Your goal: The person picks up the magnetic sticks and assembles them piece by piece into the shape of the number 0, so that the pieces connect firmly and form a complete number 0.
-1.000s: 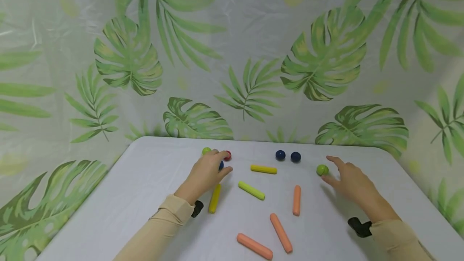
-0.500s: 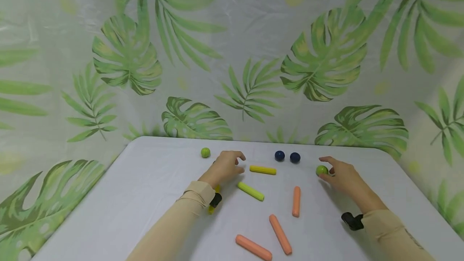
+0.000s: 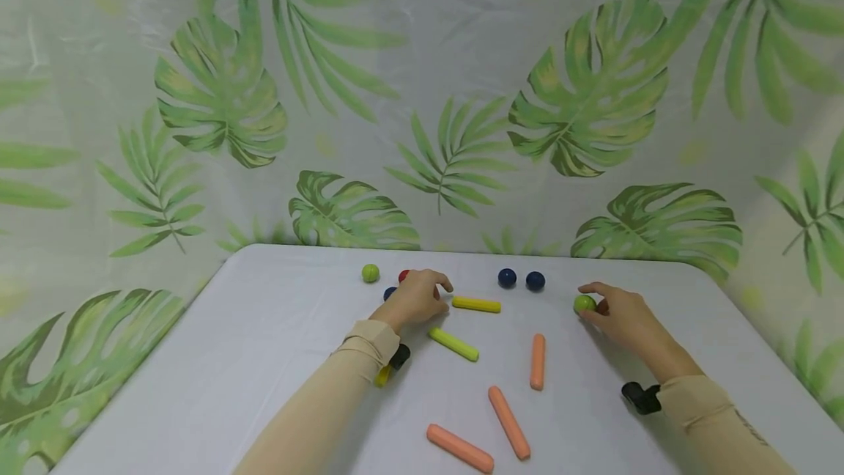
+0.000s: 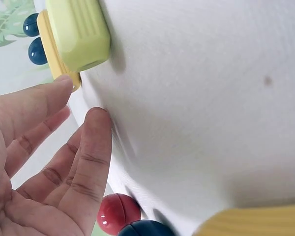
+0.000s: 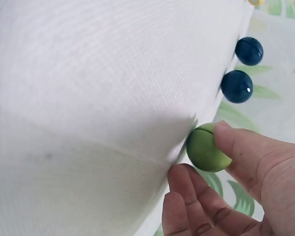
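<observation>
Bent loosely with nothing between its fingers, my left hand (image 3: 417, 297) is just left of a yellow stick (image 3: 476, 304). In the left wrist view, its thumb tip overlaps the near end of that stick, and a lime stick (image 4: 81, 32) lies closer to the camera. A green ball (image 3: 584, 304) sits on the table between the thumb and fingers of my right hand (image 3: 623, 317). The right wrist view has the thumb overlapping the ball's side, with fingertips (image 5: 177, 172) beside its lower edge; a firm pinch is not visible.
Two dark blue balls (image 3: 521, 279) stand at the back. Around my left hand are a green ball (image 3: 371, 273), a partly hidden red ball (image 3: 404, 276), a blue ball (image 3: 390, 293) and a second yellow stick (image 3: 382, 377). Several orange sticks (image 3: 509, 422) lie on the white table (image 3: 264, 387).
My left hand has moved right, away from the red and blue balls, to the yellow stick's end. My right hand's thumb and fingers have closed in around the green ball, which stays in place.
</observation>
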`<act>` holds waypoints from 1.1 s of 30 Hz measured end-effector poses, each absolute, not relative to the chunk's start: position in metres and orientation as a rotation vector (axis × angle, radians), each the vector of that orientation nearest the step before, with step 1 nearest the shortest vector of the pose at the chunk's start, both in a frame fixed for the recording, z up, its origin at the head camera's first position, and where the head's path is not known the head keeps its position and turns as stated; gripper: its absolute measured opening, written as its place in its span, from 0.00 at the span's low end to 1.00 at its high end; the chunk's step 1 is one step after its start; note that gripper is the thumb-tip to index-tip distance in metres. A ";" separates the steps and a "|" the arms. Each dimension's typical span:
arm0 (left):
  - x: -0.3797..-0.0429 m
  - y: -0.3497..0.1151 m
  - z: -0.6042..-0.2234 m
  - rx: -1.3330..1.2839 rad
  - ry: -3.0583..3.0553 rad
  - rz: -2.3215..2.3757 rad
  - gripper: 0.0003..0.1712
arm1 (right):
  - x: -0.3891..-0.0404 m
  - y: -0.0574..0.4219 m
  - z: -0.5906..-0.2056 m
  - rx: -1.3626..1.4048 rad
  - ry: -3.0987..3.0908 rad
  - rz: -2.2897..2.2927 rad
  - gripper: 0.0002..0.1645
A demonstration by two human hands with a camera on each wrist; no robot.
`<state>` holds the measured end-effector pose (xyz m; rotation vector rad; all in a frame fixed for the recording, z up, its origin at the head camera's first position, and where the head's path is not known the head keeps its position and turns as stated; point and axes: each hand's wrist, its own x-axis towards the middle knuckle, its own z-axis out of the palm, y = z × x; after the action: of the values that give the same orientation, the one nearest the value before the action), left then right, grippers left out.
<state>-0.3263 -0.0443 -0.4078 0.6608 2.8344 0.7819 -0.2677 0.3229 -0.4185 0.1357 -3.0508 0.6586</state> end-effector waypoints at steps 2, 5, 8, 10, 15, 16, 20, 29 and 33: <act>-0.326 -0.043 -0.407 0.666 2.832 0.784 0.17 | -0.268 0.323 -0.419 0.132 -3.049 0.654 0.29; -0.326 -0.042 -0.407 0.666 2.823 0.790 0.17 | -0.269 0.324 -0.420 0.136 -3.044 0.653 0.29; -0.327 -0.041 -0.408 0.668 2.825 0.784 0.17 | -0.269 0.325 -0.421 0.144 -3.039 0.664 0.28; -0.327 -0.040 -0.409 0.672 2.828 0.780 0.17 | -0.270 0.325 -0.422 0.149 -3.039 0.668 0.28; -0.330 -0.039 -0.412 0.681 2.834 0.767 0.15 | -0.272 0.325 -0.421 0.155 -3.044 0.662 0.27; -0.330 -0.039 -0.413 0.681 2.836 0.764 0.14 | -0.272 0.325 -0.420 0.155 -3.044 0.660 0.27; -0.332 -0.037 -0.414 0.688 2.836 0.756 0.14 | -0.273 0.323 -0.418 0.160 -3.047 0.653 0.27; -0.332 -0.029 -0.414 0.689 2.836 0.749 0.15 | -0.275 0.321 -0.417 0.190 -3.051 0.661 0.26; -0.333 -0.026 -0.415 0.692 2.846 0.754 0.14 | -0.277 0.319 -0.417 0.197 -3.062 0.667 0.26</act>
<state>-0.3331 -0.0256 -0.4148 0.6919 2.8462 0.7542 -0.2769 0.3195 -0.4170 0.1969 -3.0619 0.6671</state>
